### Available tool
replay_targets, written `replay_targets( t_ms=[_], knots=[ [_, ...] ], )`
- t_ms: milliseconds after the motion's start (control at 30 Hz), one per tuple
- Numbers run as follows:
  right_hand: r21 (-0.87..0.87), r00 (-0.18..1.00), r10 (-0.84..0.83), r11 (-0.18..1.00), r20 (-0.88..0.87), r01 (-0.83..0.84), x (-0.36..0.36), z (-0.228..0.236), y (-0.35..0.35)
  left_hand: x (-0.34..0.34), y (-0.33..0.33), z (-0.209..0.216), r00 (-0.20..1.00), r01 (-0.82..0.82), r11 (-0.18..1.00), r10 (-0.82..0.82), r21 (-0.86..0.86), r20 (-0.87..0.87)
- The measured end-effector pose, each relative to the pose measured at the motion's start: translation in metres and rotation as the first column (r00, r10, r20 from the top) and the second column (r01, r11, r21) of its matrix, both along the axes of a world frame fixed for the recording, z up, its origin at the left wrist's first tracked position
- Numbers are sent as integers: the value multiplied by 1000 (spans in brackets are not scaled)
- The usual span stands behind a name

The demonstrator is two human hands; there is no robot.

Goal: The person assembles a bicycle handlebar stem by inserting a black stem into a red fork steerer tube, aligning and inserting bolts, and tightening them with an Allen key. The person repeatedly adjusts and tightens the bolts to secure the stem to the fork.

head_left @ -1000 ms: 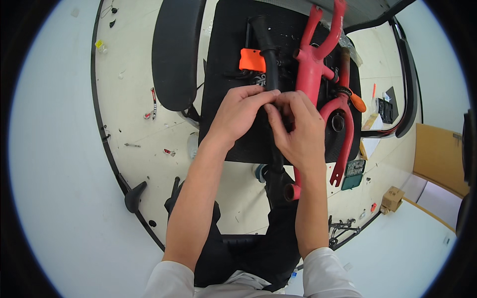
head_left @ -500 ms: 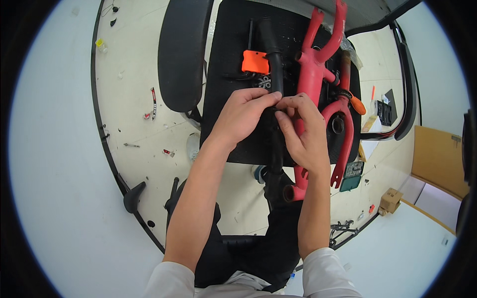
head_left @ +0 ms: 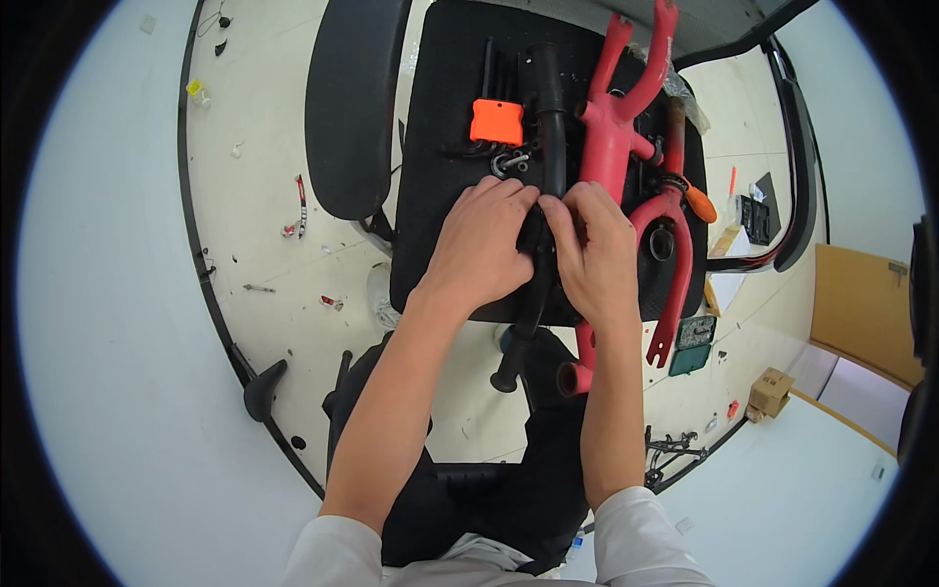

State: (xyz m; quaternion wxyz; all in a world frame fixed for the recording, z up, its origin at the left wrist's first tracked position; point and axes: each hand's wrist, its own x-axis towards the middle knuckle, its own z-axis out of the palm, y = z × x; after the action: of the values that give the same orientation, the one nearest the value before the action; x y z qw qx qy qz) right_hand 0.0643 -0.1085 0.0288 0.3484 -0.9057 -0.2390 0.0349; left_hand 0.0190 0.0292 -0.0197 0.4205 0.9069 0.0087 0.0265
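Note:
A black handlebar [head_left: 553,157] runs lengthwise over the black seat, with a grip at each end; its near end hangs past the seat's front edge. My left hand [head_left: 481,238] is closed around the bar's middle from the left, fingers curled. On the opposite side my right hand [head_left: 594,249] pinches the same middle part, the thumbs close together. Whatever small part sits under the fingers is hidden. Just right of my right hand lies a pinkish-red bicycle frame [head_left: 608,147]. A red fork [head_left: 675,230] rests beside it.
Left of the bar lie an orange hex-key holder [head_left: 497,122] and some loose bolts [head_left: 511,162]. An orange-handled tool [head_left: 700,203] sits by the fork. The chair's armrest [head_left: 357,108] rises at left. On the floor are a bicycle saddle [head_left: 264,389], a green case [head_left: 693,345] and a cardboard box [head_left: 771,392].
The handlebar has turned, its near end swinging left and its far end right. My left hand has rolled over with its fingers further around the bar; my right hand has shifted slightly.

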Motion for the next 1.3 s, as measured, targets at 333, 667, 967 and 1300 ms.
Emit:
replay_targets(
  t_ms=[333, 667, 967, 1300],
  knots=[
    [169, 994, 94, 980, 57, -102, -1, 2, -4, -1, 3, 14, 997, -81, 996, 81, -32, 11],
    [238, 993, 80, 970, -84, -58, -4, 21, 10, -3, -1, 12, 966, -245, 964, 233, 103, 115],
    [84, 988, 147, 985, 43, -150, -6, 29, 10, -8, 5, 13, 949, -256, 963, 232, 88, 214],
    [143, 992, 129, 981, -2, -127, -8, 32, 12, -10, 6, 17, 973, -203, 973, 189, 106, 134]
  ],
)
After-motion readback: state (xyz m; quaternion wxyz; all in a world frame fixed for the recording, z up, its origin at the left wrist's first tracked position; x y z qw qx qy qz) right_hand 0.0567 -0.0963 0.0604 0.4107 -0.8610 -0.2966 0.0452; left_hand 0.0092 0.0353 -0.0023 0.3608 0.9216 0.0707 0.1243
